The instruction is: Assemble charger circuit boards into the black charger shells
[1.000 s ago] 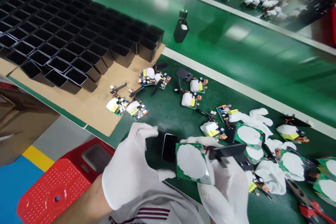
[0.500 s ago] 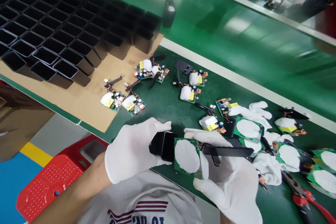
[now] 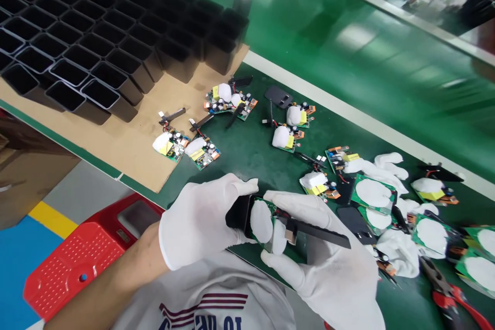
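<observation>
My left hand (image 3: 203,219), in a white glove, is closed around a black plastic case (image 3: 238,214) whose mouth faces right. My right hand (image 3: 332,263), gloved as well, grips a green circuit board (image 3: 266,245) with white pads (image 3: 262,221) on it. The board's left end sits inside the mouth of the case, and its right part sticks out. From the board a black end plate (image 3: 325,232) hangs on short wires across my right fingers. Some of the right fingertips are hidden behind the board.
Black cases (image 3: 100,93) stand in rows on cardboard (image 3: 147,160) at the left. Several circuit boards (image 3: 203,152) lie about the green table (image 3: 247,149). Red-handled pliers (image 3: 444,289), a loose white glove (image 3: 398,252) and a black plate (image 3: 278,96) lie there too. A red stool (image 3: 85,263) is below.
My right hand has moved the circuit board left, from in front of the case's mouth to partly inside it. My left hand holds the case much as before.
</observation>
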Demonstrator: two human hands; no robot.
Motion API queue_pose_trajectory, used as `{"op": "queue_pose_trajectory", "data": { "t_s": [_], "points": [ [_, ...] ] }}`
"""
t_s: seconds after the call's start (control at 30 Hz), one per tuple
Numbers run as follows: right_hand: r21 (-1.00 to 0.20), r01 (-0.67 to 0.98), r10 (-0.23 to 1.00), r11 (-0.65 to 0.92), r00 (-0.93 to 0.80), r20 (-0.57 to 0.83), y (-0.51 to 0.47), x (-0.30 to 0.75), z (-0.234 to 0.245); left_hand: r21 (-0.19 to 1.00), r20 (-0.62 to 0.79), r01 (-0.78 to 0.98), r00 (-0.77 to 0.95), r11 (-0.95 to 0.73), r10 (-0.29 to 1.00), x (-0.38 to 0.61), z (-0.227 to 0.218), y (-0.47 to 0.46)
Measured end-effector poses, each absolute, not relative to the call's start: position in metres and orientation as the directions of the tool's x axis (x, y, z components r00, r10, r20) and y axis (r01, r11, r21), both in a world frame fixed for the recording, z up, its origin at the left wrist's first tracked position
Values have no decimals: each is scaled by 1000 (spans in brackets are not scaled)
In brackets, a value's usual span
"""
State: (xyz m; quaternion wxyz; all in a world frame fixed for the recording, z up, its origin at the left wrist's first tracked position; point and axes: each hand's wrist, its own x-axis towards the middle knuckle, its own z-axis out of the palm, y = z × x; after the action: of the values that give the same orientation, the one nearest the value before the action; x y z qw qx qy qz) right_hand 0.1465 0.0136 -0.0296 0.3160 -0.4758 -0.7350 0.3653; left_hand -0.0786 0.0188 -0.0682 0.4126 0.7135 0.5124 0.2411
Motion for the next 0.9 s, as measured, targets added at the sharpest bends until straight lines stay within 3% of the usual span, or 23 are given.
{"op": "queue_pose_trajectory", "data": {
  "t_s": [0.5,0.9],
  "points": [
    [-830,490,931,266,-354,89,13,143,-28,790,-168,604,384,-110,908,-76,-66,21],
    [-839,484,941,249,-326,91,11,138,-25,821,-97,553,375,-139,922,-78,-68,20]
  ]
}}
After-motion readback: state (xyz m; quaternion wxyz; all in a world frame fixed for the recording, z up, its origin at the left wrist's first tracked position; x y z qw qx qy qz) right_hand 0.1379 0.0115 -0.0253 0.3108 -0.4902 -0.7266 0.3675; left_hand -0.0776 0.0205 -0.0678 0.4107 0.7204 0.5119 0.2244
